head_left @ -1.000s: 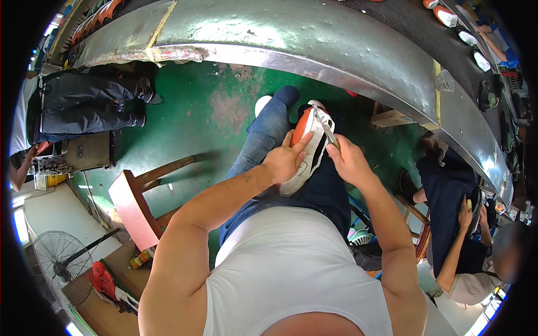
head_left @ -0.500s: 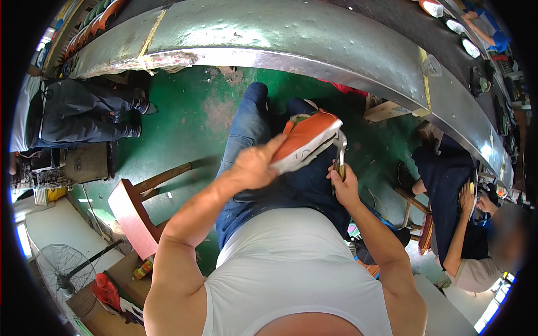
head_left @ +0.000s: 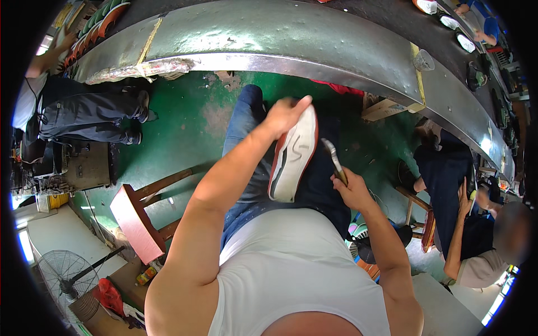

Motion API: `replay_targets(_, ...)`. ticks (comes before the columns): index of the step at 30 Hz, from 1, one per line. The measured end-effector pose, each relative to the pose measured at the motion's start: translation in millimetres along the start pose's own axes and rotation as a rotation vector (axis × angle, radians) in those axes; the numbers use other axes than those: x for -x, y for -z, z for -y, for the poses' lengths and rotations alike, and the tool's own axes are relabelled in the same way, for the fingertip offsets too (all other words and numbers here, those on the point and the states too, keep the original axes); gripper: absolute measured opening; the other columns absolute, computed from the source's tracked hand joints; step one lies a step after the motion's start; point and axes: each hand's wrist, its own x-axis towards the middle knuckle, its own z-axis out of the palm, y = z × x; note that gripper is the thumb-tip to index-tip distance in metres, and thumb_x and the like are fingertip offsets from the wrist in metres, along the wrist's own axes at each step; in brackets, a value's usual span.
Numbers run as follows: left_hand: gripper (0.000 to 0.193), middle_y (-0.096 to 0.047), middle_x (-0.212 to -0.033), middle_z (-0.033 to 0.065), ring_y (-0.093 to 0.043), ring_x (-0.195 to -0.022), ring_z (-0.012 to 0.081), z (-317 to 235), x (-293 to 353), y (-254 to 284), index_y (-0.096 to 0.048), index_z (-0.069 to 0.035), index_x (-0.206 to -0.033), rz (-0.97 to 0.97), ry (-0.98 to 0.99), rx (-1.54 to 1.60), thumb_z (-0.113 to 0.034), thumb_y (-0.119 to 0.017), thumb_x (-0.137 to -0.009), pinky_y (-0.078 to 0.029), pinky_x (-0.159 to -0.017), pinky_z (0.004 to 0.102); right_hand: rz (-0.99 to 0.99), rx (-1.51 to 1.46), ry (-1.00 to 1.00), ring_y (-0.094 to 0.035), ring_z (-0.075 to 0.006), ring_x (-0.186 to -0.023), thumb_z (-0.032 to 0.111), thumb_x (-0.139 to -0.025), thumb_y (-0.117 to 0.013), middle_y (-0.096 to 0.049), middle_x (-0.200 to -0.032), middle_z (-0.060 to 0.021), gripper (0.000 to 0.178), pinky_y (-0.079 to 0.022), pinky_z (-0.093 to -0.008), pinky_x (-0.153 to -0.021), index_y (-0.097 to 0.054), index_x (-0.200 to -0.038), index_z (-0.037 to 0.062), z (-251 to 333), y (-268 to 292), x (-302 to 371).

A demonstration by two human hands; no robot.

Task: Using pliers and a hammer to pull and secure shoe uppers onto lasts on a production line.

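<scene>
My left hand (head_left: 284, 117) grips one end of an orange-red shoe upper (head_left: 295, 154) above my lap. Its pale underside, with a dark wavy mark, faces up, and a reddish edge shows along the sides. In my right hand (head_left: 353, 190) is a hand tool (head_left: 333, 154) with a curved metal head and a yellowish-brown handle. The tool's head points up and away, a short gap to the right of the shoe, not touching it. Fingers of the left hand are partly blurred and hidden behind the shoe.
A long metal-edged workbench (head_left: 269, 39) curves across ahead, with shoes (head_left: 465, 42) at its far right. A wooden stool (head_left: 137, 221) and a fan (head_left: 67, 274) stand left. One person (head_left: 84, 115) stands at left; another (head_left: 468, 224) sits at right, working.
My left hand has moved forward and turned the shoe so its underside faces up, lengthwise. The tool has come away from the shoe, still in my right hand.
</scene>
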Motion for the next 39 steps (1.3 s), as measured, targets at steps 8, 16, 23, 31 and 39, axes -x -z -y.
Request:
replay_targets(8,0.055,-0.06,-0.132,0.0114,-0.058,-0.116,0.0202,109,62,-42,-0.045,-0.004,-0.144,0.185,0.168,0.769,-0.044,-0.027,-0.11,-0.044,-0.104,0.0337,0.187,0.399,0.335,-0.06,-0.0424,-0.112,0.015,-0.091,-0.062,-0.062,-0.12,-0.0291,0.045,-0.049,-0.0435,-0.097,-0.053,-0.127,-0.0103,33,1,-35)
replay_targets(16,0.063,-0.045,-0.148,0.0132,-0.042,-0.136,0.0216,108,82,-44,-0.023,-0.006,-0.157,0.158,-0.008,0.733,-0.046,-0.029,-0.109,-0.033,-0.115,0.034,0.501,0.732,0.049,-0.065,-0.0436,-0.092,0.021,-0.092,-0.063,-0.067,-0.093,-0.0253,0.027,-0.051,-0.051,-0.082,-0.06,-0.101,-0.0045,106,10,-73)
replay_targets(23,0.074,-0.044,-0.149,0.0121,-0.045,-0.134,0.0224,91,71,-33,-0.021,-0.012,-0.158,0.164,0.108,0.877,-0.045,-0.055,-0.102,-0.039,-0.111,0.0368,0.079,0.275,0.05,-0.065,-0.0409,-0.081,0.026,-0.093,-0.064,-0.067,-0.083,-0.0211,0.027,-0.05,-0.0471,-0.071,-0.06,-0.102,0.001,31,-55,-51)
replay_targets(31,0.076,-0.055,-0.138,0.0123,-0.055,-0.123,0.0217,82,64,-37,-0.028,-0.011,-0.156,0.124,0.146,0.864,-0.034,-0.069,-0.096,-0.046,-0.103,0.0355,0.423,-0.623,-0.37,-0.065,-0.0144,-0.072,0.023,-0.099,-0.06,-0.066,-0.083,-0.0064,0.026,-0.045,-0.0236,-0.054,-0.062,-0.112,0.0007,-1,-46,-56)
replay_targets(39,0.061,-0.062,-0.123,0.0138,-0.062,-0.111,0.022,63,57,-37,-0.042,-0.003,-0.143,0.081,0.236,0.657,-0.025,-0.069,-0.093,-0.051,-0.097,0.0382,0.587,-0.573,-0.457,-0.07,-0.0193,-0.081,0.024,-0.1,-0.059,-0.068,-0.1,-0.0095,0.032,-0.058,-0.0279,-0.055,-0.059,-0.119,-0.0016,6,32,-54)
